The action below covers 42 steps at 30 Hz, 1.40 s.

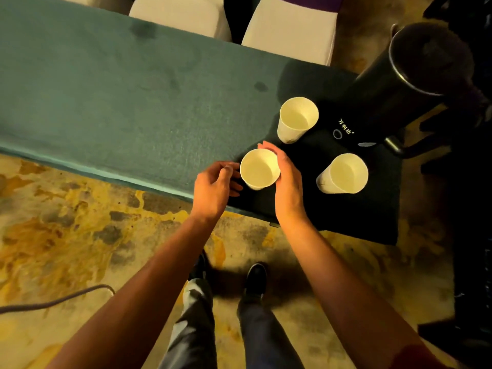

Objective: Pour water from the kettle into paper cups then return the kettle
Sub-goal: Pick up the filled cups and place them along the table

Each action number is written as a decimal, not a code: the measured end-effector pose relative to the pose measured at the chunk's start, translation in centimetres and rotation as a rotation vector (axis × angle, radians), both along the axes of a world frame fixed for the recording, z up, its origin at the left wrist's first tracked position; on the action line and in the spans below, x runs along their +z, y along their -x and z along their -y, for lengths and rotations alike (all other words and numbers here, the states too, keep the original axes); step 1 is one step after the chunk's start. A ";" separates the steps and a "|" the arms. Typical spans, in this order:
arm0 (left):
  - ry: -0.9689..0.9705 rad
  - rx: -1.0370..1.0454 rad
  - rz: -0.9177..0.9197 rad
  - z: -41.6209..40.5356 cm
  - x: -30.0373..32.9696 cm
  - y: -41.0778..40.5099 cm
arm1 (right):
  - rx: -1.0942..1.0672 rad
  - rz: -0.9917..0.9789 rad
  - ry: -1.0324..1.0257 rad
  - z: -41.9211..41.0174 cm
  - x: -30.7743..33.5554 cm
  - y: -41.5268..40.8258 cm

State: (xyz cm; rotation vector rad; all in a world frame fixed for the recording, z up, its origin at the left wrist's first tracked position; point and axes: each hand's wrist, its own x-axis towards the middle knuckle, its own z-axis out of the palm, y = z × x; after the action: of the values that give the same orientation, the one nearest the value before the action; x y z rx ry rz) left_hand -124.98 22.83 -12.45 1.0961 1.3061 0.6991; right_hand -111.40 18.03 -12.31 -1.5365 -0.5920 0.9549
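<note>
Right hand cupping the nearest paper cup on the black mat.

The right hand (286,182) is curling its fingers round the near cup (259,169); the left hand (213,186) is hovering just beside it, fingers loosely curled, holding nothing. Two more paper cups (298,119) (343,173) are standing upright nearby on the black mat (359,214). The black kettle (404,75) is sitting beyond them, at the end of the green table (106,102).

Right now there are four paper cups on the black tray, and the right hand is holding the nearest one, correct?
Not quite: the head view shows three paper cups, not four. One stands at the back, one on the right, and the right hand is holding the nearest cup on the black tray.
</note>
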 end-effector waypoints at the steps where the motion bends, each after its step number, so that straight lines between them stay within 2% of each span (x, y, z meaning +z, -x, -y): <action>1: 0.006 -0.006 0.006 0.0 -0.1 0.0 | 0.008 0.008 -0.002 -0.2 0.0 0.2; 6: 0.037 -0.044 0.043 -0.1 -0.2 0.6 | -0.020 0.063 -0.022 -0.9 -0.6 1.3; 12: 0.060 -0.116 0.015 -0.6 0.0 0.7 | -0.154 -0.029 0.003 -1.8 -0.6 1.3; 19: 0.065 -0.230 -0.089 -1.3 0.1 0.3 | -0.094 -0.022 0.032 -2.0 -0.3 1.0; 23: 0.116 -0.211 -0.042 -1.2 0.4 0.3 | -0.118 -0.020 -0.006 -1.9 0.7 0.7; 26: 0.265 -0.100 0.125 -0.9 1.2 -0.2 | -0.103 -0.030 -0.076 -1.8 2.2 0.7; 31: 0.640 0.082 0.748 0.1 3.4 -2.5 | -0.102 -0.045 -0.109 -1.6 5.5 1.2; 33: 0.700 0.145 0.905 0.5 4.7 -3.3 | -0.114 -0.062 -0.083 -1.6 6.7 1.6; 37: 0.757 0.216 1.061 0.4 6.9 -4.1 | -0.074 -0.108 -0.106 -1.6 9.1 2.9; 42: 0.734 0.259 1.088 -1.3 8.5 -2.8 | -0.067 -0.072 -0.105 -3.0 11.8 4.7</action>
State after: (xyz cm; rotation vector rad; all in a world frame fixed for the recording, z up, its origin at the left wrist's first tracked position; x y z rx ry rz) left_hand -122.21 24.12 -3.93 -0.1130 0.6198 0.7420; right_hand -116.08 21.03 -0.53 -1.4141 -0.5276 0.9101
